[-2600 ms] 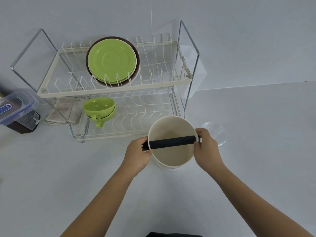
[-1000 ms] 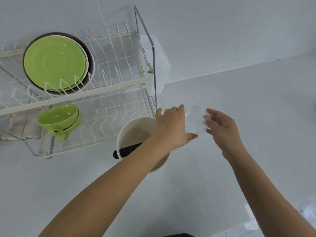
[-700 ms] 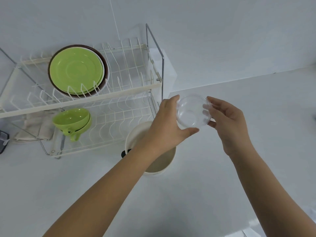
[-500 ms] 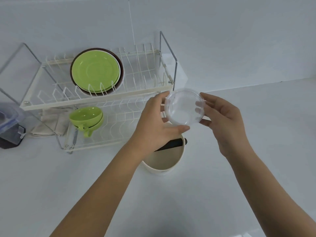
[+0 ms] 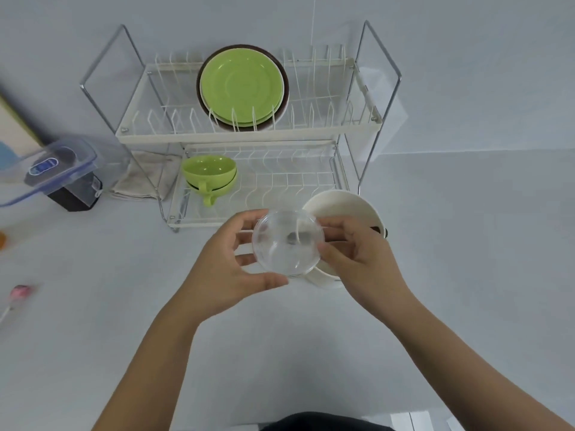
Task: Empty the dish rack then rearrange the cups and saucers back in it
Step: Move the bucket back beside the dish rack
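Hands first, nearest to me: both hold a clear round lid (image 5: 287, 244) up over the white counter (image 5: 124, 337). My left hand (image 5: 230, 272) grips its left edge, thumb curled under the near rim and fingers wrapped behind it on the far side. My right hand (image 5: 357, 256) pinches the right edge, thumb on the near side and fingers curved round the far rim. Neither hand is spread wide; both are curled to the size of the lid.

Just beyond the lid, partly hidden by my right hand, a cream bucket (image 5: 342, 209) stands on the counter with a bit of its black handle (image 5: 381, 230) showing at its right rim.

Farther off sits the two-tier dish rack (image 5: 249, 136), against the wall. On its lower tier, at the left, are stacked green cups (image 5: 210, 174), open side up, handles pointing toward me. On the upper tier, near the middle, green saucers (image 5: 242, 87) stand upright in the slots with a dark brown saucer (image 5: 286, 85) behind them.

Left of the rack a folded beige cloth (image 5: 140, 178) lies on the counter, and farther left is a clear plastic container (image 5: 46, 169) with a blue-trimmed lid. A blurred pink item (image 5: 20, 290) lies at the near left edge.
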